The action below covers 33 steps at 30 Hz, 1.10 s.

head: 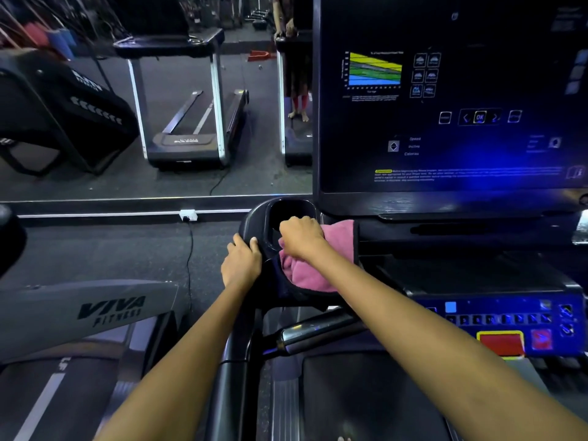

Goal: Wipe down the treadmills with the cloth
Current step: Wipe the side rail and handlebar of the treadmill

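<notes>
Neighbouring treadmill [95, 313]: grey side rail with lettering, lower left, well apart from both grips.
Wall socket [188, 215]: white, on the floor strip below the mirror, a black cable running down from it; left of and beyond the left grip.
Mirror [152, 100]: beyond both grips, reflecting a treadmill and gym floor.
Left hand [242, 262]: its grip curls over the outer left rim of the cup holder, fingers on top of the rim, holding it; no cloth in it.
Cup holder [288, 209]: black, rounded recess at the left corner of the console, between the two grips and just beyond them.
Right hand [302, 237]: just right of the left grip; fingers curled down, the grip pressed together on the bunched cloth at the near edge of the cup holder.
Cloth [310, 272]: pink, crumpled, lying under and right of the right grip, draped over the console's left corner.
Treadmill console [451, 90]: dark screen with coloured chart and icons, right of and above the right grip.
Control panel [502, 319]: blue-lit keys and a red button, right of and nearer than the right grip.
</notes>
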Each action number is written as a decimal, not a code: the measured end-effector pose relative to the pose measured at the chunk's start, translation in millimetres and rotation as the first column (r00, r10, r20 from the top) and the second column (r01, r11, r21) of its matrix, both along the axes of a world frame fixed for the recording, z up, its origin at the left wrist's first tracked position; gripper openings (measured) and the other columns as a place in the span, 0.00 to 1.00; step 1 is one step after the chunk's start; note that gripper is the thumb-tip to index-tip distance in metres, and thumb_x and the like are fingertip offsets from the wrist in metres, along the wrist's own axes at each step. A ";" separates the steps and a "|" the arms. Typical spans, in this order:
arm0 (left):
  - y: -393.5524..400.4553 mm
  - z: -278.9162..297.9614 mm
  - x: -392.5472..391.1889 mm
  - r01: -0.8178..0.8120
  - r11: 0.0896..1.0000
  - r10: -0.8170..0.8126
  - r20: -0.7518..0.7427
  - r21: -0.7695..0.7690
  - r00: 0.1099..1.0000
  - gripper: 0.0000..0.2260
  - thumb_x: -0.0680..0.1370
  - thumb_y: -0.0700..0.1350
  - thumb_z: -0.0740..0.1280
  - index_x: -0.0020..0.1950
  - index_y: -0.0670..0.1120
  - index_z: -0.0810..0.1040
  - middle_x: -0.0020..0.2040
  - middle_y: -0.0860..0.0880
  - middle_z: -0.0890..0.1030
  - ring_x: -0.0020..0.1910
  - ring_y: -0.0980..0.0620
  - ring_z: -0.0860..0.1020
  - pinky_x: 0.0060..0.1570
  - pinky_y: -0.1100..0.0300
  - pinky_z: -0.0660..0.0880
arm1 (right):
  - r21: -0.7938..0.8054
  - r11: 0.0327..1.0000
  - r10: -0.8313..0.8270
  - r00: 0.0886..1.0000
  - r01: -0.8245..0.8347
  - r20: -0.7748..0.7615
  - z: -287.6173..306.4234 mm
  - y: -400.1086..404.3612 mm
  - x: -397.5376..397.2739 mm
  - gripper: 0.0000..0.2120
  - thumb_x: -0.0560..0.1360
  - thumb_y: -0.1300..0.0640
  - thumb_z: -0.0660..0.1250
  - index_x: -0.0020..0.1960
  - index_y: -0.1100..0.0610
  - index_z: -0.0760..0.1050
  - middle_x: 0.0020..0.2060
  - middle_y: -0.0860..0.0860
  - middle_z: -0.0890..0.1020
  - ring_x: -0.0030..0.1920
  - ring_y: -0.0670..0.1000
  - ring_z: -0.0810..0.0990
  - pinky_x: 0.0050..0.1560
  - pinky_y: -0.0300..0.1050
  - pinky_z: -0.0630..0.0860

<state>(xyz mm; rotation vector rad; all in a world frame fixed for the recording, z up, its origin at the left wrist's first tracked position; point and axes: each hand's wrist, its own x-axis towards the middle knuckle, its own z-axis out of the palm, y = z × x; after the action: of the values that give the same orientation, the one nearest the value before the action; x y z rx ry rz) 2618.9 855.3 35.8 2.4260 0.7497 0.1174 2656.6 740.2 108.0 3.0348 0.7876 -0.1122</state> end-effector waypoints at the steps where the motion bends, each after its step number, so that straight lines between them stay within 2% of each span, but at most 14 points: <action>1: -0.1 0.3 0.7 -0.002 1.000 0.002 0.001 -0.001 1.000 0.22 0.82 0.52 0.50 0.70 0.39 0.61 0.68 0.37 0.67 0.61 0.35 0.71 0.57 0.47 0.67 | 0.040 0.999 0.016 0.999 -0.015 -0.038 2.2 2.0 2.2 0.11 0.77 0.57 0.61 0.56 0.60 0.76 0.56 0.58 0.79 0.57 0.62 0.76 0.53 0.49 0.72; 4: 1.3 -0.1 1.3 -0.004 1.000 0.005 0.009 -0.025 1.000 0.21 0.82 0.51 0.50 0.68 0.38 0.62 0.67 0.36 0.68 0.61 0.34 0.71 0.57 0.46 0.66 | 0.081 0.995 0.060 0.998 -0.057 -0.029 3.8 6.5 0.7 0.11 0.77 0.55 0.62 0.54 0.60 0.77 0.55 0.59 0.79 0.56 0.61 0.77 0.51 0.49 0.71; 9: 5.7 -2.3 -1.0 0.006 0.999 -0.004 0.033 -0.054 0.999 0.21 0.82 0.50 0.50 0.70 0.39 0.62 0.68 0.36 0.68 0.64 0.35 0.69 0.60 0.47 0.65 | -0.062 0.992 0.115 0.993 -0.114 0.013 5.9 -5.7 -0.1 0.13 0.79 0.54 0.60 0.57 0.59 0.76 0.57 0.57 0.79 0.58 0.60 0.76 0.52 0.48 0.71; 13: 5.3 -2.8 -0.7 0.005 0.998 -0.003 0.032 -0.057 0.999 0.22 0.82 0.50 0.50 0.72 0.39 0.61 0.69 0.37 0.68 0.64 0.36 0.69 0.60 0.47 0.65 | -0.201 0.973 0.137 0.982 -0.109 0.129 1.0 -34.5 -14.5 0.13 0.77 0.60 0.59 0.60 0.57 0.75 0.57 0.55 0.76 0.56 0.58 0.75 0.51 0.47 0.70; 16: 4.8 -2.1 -0.6 0.004 0.998 -0.002 0.034 -0.059 0.999 0.22 0.82 0.50 0.50 0.72 0.40 0.60 0.69 0.37 0.67 0.64 0.37 0.69 0.60 0.47 0.65 | -0.207 0.972 0.169 0.939 -0.109 0.301 -3.7 -56.4 -32.1 0.14 0.71 0.56 0.67 0.57 0.53 0.74 0.50 0.51 0.77 0.50 0.56 0.76 0.44 0.46 0.69; 19: 4.9 -2.3 -0.7 0.000 0.998 0.002 0.033 -0.060 0.999 0.22 0.82 0.51 0.50 0.72 0.40 0.61 0.69 0.38 0.68 0.64 0.37 0.70 0.60 0.47 0.65 | -0.146 0.985 0.120 0.978 -0.096 0.169 -12.7 -71.7 -37.4 0.15 0.74 0.60 0.62 0.60 0.53 0.71 0.58 0.50 0.72 0.58 0.57 0.70 0.52 0.49 0.66; 21: 4.8 -2.5 -0.1 -0.001 0.998 0.003 0.033 -0.059 0.999 0.22 0.82 0.51 0.50 0.72 0.40 0.61 0.69 0.38 0.67 0.64 0.37 0.69 0.60 0.47 0.65 | -0.109 0.993 0.053 0.984 -0.034 0.171 -13.8 -71.7 -40.6 0.14 0.75 0.61 0.61 0.60 0.53 0.72 0.61 0.50 0.71 0.60 0.57 0.68 0.55 0.51 0.66; 27: 4.7 -3.8 0.9 0.005 0.999 -0.004 0.023 -0.032 1.000 0.23 0.82 0.53 0.51 0.71 0.39 0.61 0.68 0.37 0.68 0.63 0.36 0.70 0.59 0.47 0.66 | -0.038 0.995 0.099 0.986 -0.095 0.136 -14.4 -70.6 -37.0 0.12 0.74 0.60 0.61 0.56 0.54 0.75 0.58 0.50 0.72 0.58 0.56 0.69 0.51 0.49 0.67; 30: 5.3 -5.2 0.3 0.009 1.000 -0.009 0.019 -0.018 1.000 0.24 0.81 0.53 0.51 0.71 0.39 0.61 0.68 0.37 0.68 0.64 0.36 0.70 0.60 0.46 0.66 | -0.100 0.995 -0.005 0.991 0.019 0.136 -9.4 -86.3 -41.1 0.12 0.74 0.58 0.63 0.57 0.54 0.75 0.59 0.50 0.72 0.59 0.56 0.69 0.53 0.50 0.67; 33: 3.8 -4.2 0.1 0.009 1.000 -0.009 0.016 -0.010 1.000 0.23 0.82 0.53 0.51 0.71 0.39 0.61 0.68 0.36 0.68 0.64 0.36 0.70 0.60 0.46 0.66 | -0.098 0.970 -0.213 0.973 0.221 0.090 -1.0 -102.1 -39.0 0.14 0.75 0.57 0.63 0.59 0.56 0.75 0.61 0.52 0.72 0.60 0.58 0.70 0.56 0.52 0.67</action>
<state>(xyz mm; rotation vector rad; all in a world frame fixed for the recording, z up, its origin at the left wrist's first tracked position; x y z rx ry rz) 2619.0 859.1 31.6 2.4162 0.7310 0.1290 2617.6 638.1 107.0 2.9906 0.4276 -0.0337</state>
